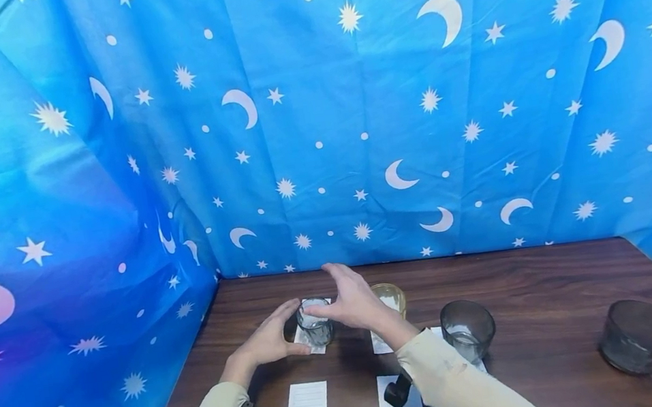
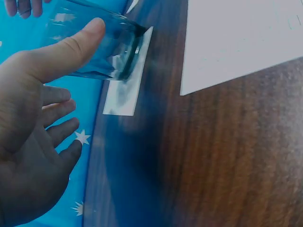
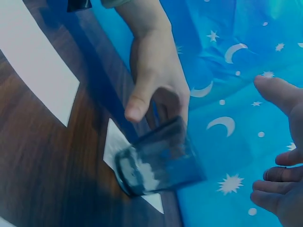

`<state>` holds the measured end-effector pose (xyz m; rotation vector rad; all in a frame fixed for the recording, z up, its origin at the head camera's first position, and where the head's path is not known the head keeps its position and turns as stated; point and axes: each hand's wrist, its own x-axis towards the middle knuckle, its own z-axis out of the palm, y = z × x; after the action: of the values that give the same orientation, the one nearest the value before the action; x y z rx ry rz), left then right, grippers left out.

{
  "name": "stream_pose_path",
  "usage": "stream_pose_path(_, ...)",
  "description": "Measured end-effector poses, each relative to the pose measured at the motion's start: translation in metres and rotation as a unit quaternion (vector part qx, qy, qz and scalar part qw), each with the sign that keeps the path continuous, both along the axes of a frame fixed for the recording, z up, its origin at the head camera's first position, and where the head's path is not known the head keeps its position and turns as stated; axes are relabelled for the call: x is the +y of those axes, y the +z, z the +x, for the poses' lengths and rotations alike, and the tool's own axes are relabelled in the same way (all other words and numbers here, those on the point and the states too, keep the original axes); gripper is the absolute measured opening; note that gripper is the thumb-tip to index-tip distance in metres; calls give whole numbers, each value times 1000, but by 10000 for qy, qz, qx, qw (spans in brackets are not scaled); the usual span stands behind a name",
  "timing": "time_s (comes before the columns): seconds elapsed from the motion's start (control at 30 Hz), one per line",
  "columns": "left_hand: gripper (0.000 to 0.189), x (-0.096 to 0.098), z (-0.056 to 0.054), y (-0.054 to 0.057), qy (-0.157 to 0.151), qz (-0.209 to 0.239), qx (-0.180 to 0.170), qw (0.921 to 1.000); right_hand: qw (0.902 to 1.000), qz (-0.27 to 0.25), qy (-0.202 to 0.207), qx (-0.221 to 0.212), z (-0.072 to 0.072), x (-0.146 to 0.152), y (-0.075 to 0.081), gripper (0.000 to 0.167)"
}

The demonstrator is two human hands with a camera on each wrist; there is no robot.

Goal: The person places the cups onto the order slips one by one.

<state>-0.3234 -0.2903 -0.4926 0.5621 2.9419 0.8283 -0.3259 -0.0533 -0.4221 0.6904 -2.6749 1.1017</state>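
left of the clear glass, nearer to it, we held our left grip wide; whether its thumb touched, we couldn't tell. the glass stood upright on a white slip between our hands. right of it, our right grip spread wide, partly hiding an amber glass.

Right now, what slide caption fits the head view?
Left hand and right hand flank a glass on white paper, starry curtain behind.
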Motion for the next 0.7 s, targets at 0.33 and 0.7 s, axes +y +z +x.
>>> stream_pose_path(0.33, 103, 5, 8, 31, -170, 102, 489, 9986, 9995, -199, -184, 180, 7, 44, 23, 93)
stream_pose_path(0.7, 101, 18, 18, 54, -375, 10, 890, 9953, 9979, -311, -518, 242, 15, 89, 39, 97)
